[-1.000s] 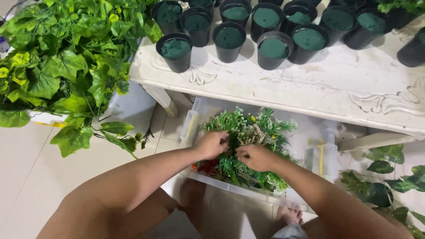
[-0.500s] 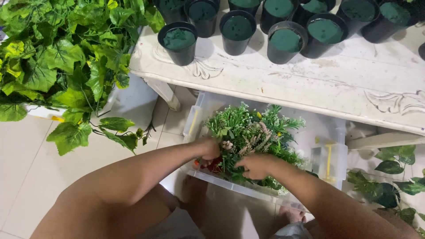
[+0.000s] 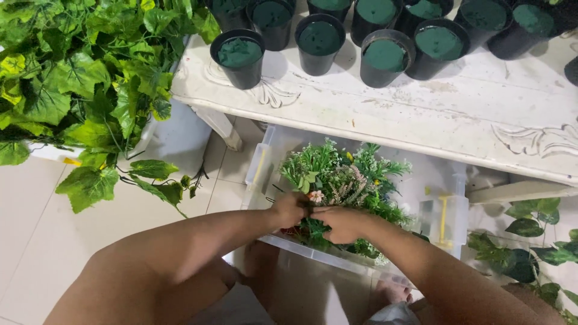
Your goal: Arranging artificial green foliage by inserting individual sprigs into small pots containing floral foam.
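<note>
**Both hands in the greenery, under the white counter**

The white counter (image 3: 385, 114), carved and scuffed, runs across the top of the view and serves as the landmark here. On its far edge stands a row of black pots (image 3: 319, 42), each filled with dark green foam. To the left of the counter hangs a mass of broad-leaved vine foliage (image 3: 72, 78); below its right end trail a few darker leaves (image 3: 530, 225).

Under the counter's front edge sits a clear plastic storage bin (image 3: 448, 210) with yellow latches, on the tiled floor. Inside it lies a bunch of artificial greenery (image 3: 346, 177): fine fern-like sprigs with small pink, white and yellow blooms.

The left hand (image 3: 289, 209) and the right hand (image 3: 340, 221) meet at the near side of the bunch, just below the counter. Each grip looks closed around the lower stems, though the fingertips are buried in leaves.

The bunch likely handles light and springy: plastic fronds bend and tangle rather than break, and small blooms may pull off. The stiffer gathered stems at the base look like the sound place to hold, not the loose tips.
</note>
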